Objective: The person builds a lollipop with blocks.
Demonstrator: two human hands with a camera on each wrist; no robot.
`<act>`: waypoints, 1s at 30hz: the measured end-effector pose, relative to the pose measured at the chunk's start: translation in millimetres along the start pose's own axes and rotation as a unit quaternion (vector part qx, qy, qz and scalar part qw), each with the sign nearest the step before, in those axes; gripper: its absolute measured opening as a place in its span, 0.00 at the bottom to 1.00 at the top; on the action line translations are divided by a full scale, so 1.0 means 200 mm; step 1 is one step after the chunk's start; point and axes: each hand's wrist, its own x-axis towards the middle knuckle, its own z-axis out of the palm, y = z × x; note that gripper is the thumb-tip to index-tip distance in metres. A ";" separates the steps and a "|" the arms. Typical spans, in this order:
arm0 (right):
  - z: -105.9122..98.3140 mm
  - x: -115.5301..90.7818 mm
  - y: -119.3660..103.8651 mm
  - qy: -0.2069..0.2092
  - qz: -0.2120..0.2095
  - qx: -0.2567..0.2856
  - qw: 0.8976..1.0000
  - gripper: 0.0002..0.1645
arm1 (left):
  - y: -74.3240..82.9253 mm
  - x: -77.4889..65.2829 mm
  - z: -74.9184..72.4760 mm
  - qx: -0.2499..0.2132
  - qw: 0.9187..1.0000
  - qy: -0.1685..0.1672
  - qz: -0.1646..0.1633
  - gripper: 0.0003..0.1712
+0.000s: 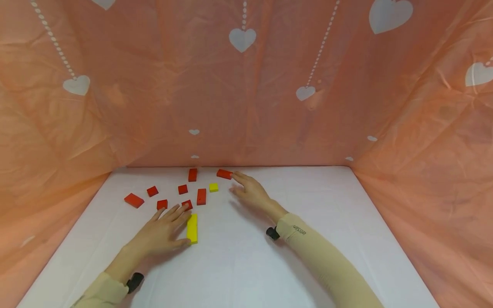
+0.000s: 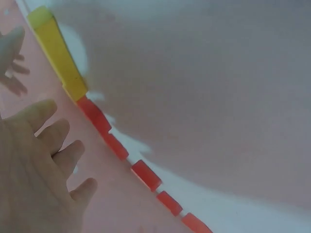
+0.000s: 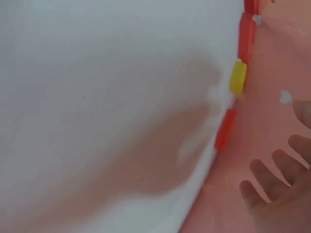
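Observation:
My left hand (image 1: 163, 231), its fingers spread, is beside a long yellow block (image 1: 192, 229). In the head view its thumb overlaps the block's near end, and a fingertip overlaps a small red block (image 1: 187, 203). The left wrist view shows that hand's fingers (image 2: 53, 138) apart from the yellow block (image 2: 59, 56). At the back, my right hand (image 1: 252, 193) reaches toward a red block (image 1: 224, 173), and its fingertips overlap the block's right end in the head view. In the right wrist view these fingers (image 3: 269, 182) look loosely extended, with nothing held. A small yellow block (image 1: 213, 187) lies left of the right hand.
Several more red blocks lie scattered on the left half of the white table (image 1: 239, 265), among them an upright-lying one (image 1: 201, 196) and a far-left one (image 1: 134, 200). A pink curtain (image 1: 215, 98) with white hearts surrounds the table's back and sides.

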 end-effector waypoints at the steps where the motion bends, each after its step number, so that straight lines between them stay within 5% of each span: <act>1: 0.02 0.02 -0.01 -0.007 0.000 0.000 1.000 0.34 | 0.00 0.00 0.00 -0.001 1.000 -0.004 0.001 0.51; 16: 0.21 0.22 -0.07 -0.081 -0.029 -0.097 0.992 0.27 | 0.00 0.01 0.02 -0.016 1.000 -0.019 0.013 0.50; 30: 0.26 0.26 -0.09 -0.064 -0.037 -0.132 0.989 0.18 | 0.00 0.02 0.03 -0.030 0.999 -0.024 0.023 0.50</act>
